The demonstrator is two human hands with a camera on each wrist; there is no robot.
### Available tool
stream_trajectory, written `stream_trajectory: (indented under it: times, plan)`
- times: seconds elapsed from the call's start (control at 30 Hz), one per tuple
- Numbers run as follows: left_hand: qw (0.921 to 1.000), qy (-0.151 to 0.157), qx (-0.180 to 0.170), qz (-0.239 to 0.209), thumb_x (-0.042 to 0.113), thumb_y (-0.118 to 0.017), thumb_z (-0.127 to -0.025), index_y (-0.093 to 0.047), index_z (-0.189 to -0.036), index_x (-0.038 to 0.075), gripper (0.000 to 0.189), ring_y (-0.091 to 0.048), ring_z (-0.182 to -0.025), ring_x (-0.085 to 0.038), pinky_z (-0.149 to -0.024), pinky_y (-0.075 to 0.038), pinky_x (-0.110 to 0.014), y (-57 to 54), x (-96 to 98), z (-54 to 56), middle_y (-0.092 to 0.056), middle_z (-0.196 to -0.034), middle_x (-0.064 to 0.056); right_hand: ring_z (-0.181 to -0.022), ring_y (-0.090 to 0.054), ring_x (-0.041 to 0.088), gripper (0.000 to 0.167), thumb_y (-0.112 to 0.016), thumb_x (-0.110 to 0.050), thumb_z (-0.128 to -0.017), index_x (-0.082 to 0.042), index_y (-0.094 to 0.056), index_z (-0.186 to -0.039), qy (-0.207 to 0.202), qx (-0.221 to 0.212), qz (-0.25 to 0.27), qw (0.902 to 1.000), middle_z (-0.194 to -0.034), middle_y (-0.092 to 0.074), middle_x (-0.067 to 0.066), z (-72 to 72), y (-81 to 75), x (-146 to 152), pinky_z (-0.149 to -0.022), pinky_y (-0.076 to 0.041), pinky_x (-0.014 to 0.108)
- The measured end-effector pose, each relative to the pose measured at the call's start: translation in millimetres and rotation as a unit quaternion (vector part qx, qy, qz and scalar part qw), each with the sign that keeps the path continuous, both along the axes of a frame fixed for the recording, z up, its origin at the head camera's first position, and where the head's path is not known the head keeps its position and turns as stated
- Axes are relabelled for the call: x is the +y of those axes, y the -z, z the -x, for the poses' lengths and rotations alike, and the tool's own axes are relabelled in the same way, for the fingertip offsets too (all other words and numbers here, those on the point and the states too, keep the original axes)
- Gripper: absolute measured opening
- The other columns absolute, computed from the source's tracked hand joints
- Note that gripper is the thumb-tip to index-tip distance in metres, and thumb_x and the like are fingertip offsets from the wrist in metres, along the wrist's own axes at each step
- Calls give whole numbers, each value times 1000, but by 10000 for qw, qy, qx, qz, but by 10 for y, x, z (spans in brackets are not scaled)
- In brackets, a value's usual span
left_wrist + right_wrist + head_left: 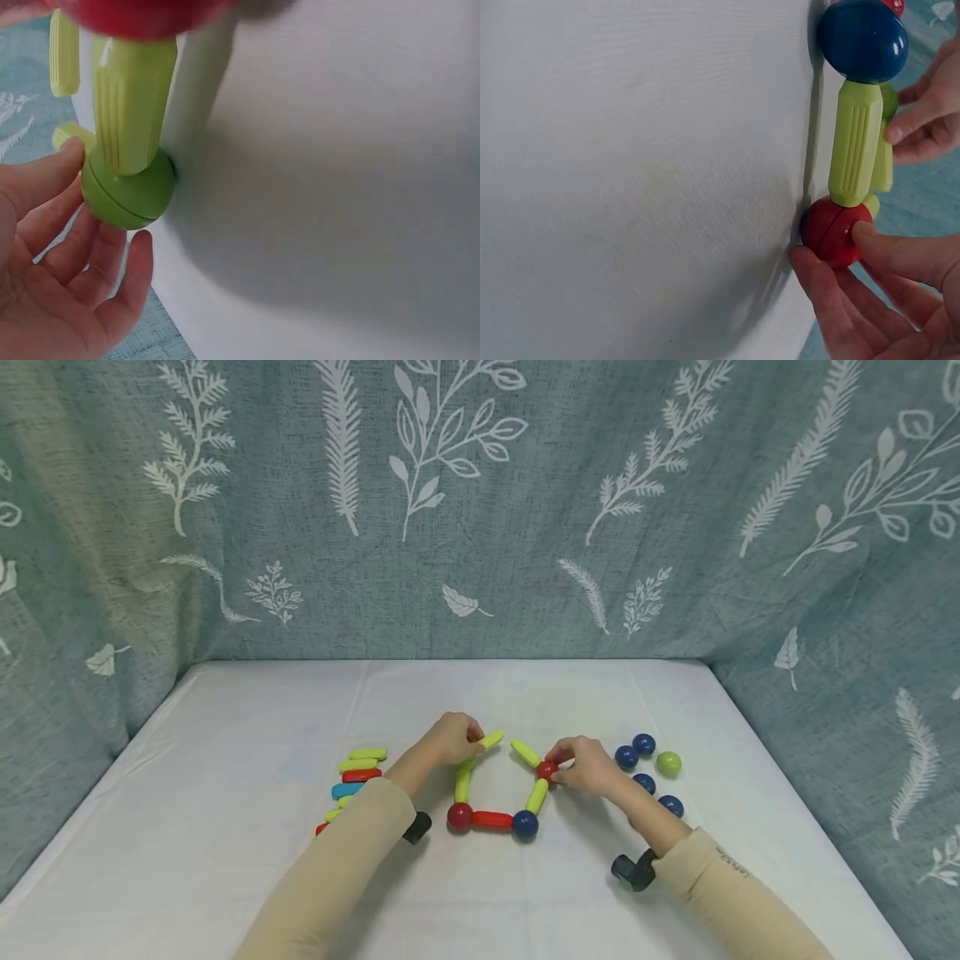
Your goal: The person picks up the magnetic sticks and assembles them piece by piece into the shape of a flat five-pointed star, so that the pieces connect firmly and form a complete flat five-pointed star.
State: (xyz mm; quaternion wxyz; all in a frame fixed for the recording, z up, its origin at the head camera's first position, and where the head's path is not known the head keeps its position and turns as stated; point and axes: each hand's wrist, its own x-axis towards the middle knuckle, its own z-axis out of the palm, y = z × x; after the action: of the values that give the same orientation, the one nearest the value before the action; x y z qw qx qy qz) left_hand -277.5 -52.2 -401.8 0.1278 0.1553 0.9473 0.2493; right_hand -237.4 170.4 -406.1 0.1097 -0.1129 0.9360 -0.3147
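A ring of magnetic rods and balls, with a gap at its far side, lies on the white table. My left hand (452,739) pinches a yellow-green rod (491,740) beside a green ball (127,191), which joins another yellow-green rod (462,783). My right hand (588,767) grips a red ball (834,234) between thumb and fingers. From that ball one yellow-green rod (526,753) points toward the gap; another (536,796) runs to a blue ball (525,825). A red rod (492,820) links the blue ball to a second red ball (460,817).
Several loose rods, among them a blue one (347,790), lie in a column at left, partly behind the left sleeve (337,868). Several blue balls (643,744) and a green ball (669,764) sit right of the right hand. A patterned curtain (480,527) hangs behind the table.
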Motion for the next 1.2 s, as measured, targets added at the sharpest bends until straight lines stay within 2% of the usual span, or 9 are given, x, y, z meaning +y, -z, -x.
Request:
stream_trajectory:
  times: [0.13,0.23,0.43,0.57,0.83,1.07,1.2]
  plan:
    - [9999,64,-35,151,13,-65,-85,-66,-102,1,21,-54,-81,-17,-75,-47,-29,-11,-59,-57,-62,-88,-6,-91,-59,23,21,-67,1,-78,-4,-66,-98,-53,-58,-33,10000,-98,-65,10,14,-6,2,-73,-51,32]
    - [9999,119,-58,101,12,-64,-85,-66,-104,0,22,-55,-83,-18,-76,-47,-30,-19,-98,-106,-63,-91,-7,-90,-59,23,22,-66,0,-79,-4,-66,-100,-107,-70,-38,9999,-101,-64,10,19,-7,1,-73,-51,32]
    - [9992,319,-228,8,15,-68,-82,-61,-115,0,37,-56,-96,-22,-83,-47,-34,-19,-170,-180,-62,-104,-11,-89,-60,22,23,-64,0,-80,-4,-65,-103,-201,-66,-10,9998,-105,-63,12,30,-7,-13,-72,-51,31]
    - [9990,406,-193,57,12,-69,-79,-58,-119,-2,44,-56,-101,-24,-87,-45,-36,-22,-221,-238,-62,-109,-13,-90,-60,22,24,-64,-1,-81,-4,-65,-104,-195,-100,-8,9998,-107,-63,12,31,6,-14,-73,-51,31]
    - [9993,143,88,-336,10,-70,-80,-62,-114,-2,37,-56,-90,-18,-85,-46,-34,-2,-264,-343,-65,-105,-10,-95,-59,26,26,-64,-2,-82,-3,-64,-108,-350,-98,64,9993,-109,-62,13,20,-7,32,-76,-51,33]
    - [9991,38,126,-405,11,-70,-80,-64,-113,-1,36,-56,-88,-17,-81,-47,-33,33,-298,-344,-66,-104,-9,-98,-60,29,31,-64,-3,-82,0,-61,-114,-756,46,130,9970,-114,-60,18,-5,-27,118,-77,-51,34]
    - [9990,-47,52,-431,12,-71,-79,-65,-111,1,35,-57,-90,-17,-82,-47,-32,48,-302,-333,-65,-104,-9,-92,-62,27,31,-64,-4,-83,0,-61,-114,-796,263,192,9963,-113,-61,17,-2,-58,219,-76,-51,33]
